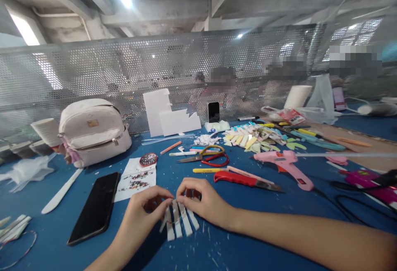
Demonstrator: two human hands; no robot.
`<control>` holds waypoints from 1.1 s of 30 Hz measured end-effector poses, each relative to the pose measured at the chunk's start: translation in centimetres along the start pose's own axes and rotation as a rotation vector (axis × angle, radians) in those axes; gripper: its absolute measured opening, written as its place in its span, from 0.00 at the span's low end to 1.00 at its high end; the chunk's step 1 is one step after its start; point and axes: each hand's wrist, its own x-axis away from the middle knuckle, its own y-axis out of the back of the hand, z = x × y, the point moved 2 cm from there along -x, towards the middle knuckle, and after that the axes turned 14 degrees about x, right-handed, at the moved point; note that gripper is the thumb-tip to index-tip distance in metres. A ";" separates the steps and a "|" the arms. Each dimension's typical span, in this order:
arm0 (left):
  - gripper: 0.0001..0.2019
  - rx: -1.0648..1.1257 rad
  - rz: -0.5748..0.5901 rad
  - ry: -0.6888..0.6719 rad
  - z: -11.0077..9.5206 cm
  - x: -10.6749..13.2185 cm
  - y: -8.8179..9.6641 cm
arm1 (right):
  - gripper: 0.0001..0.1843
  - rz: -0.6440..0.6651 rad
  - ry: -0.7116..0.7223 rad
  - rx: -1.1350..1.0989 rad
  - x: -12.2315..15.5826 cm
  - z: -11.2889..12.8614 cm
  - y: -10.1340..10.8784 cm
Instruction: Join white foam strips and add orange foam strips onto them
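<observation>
Both my hands meet low in the middle of the blue table [235,238]. My left hand [143,211] and my right hand [202,200] each pinch the top of a small fan of white foam strips [180,221] that hang down onto the table. Fingers of both hands are curled closed on the strips. A black phone [95,207] lies just left of my left hand. A red utility knife [245,180] lies just beyond my right hand.
A pink glue gun [287,164], scissors [204,154], pens, a pile of coloured foam pieces [251,136], white foam board [167,116], a white backpack [93,130], a paper with sequins [136,179]. A perforated metal screen [93,72] backs the table; people sit behind it.
</observation>
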 end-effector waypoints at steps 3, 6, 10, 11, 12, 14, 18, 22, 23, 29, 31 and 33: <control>0.13 -0.011 0.001 0.002 0.0 0.0 0.0 | 0.05 0.003 0.000 0.001 0.0 0.1 0.1; 0.13 -0.023 0.008 0.007 0.2 0.1 0.1 | 0.05 0.008 0.002 -0.004 0.0 0.1 0.2; 0.12 -0.036 0.022 0.000 0.2 0.1 0.1 | 0.04 0.012 0.006 -0.012 0.0 0.2 0.2; 0.12 -0.039 0.024 -0.001 0.2 0.1 0.1 | 0.04 0.012 0.007 -0.014 0.0 0.2 0.2; 0.12 -0.041 0.026 -0.001 0.1 0.0 0.0 | 0.04 0.013 0.008 -0.016 0.0 0.2 0.2; 0.12 -0.045 0.024 0.000 0.0 0.0 0.0 | 0.04 0.015 0.011 -0.019 0.0 0.1 0.2; 0.12 -0.048 0.029 0.005 -0.1 0.1 0.0 | 0.02 0.016 0.009 -0.024 0.1 0.1 0.2; 0.12 -0.052 0.051 0.010 0.1 0.1 0.1 | 0.02 0.015 0.000 -0.028 0.0 0.1 0.2; 0.12 -0.054 0.051 0.009 0.2 0.1 0.1 | 0.02 0.016 -0.002 -0.028 0.0 0.1 0.2; 0.12 -0.066 0.028 0.005 0.2 0.2 0.2 | 0.02 0.012 -0.028 -0.035 -0.1 0.0 0.2; 0.12 -0.064 0.021 0.003 0.2 0.2 0.3 | 0.02 0.009 -0.040 -0.040 -0.1 0.0 0.2; 0.12 -0.060 0.020 -0.001 0.3 0.2 0.3 | 0.01 0.007 -0.048 -0.044 -0.1 0.0 0.1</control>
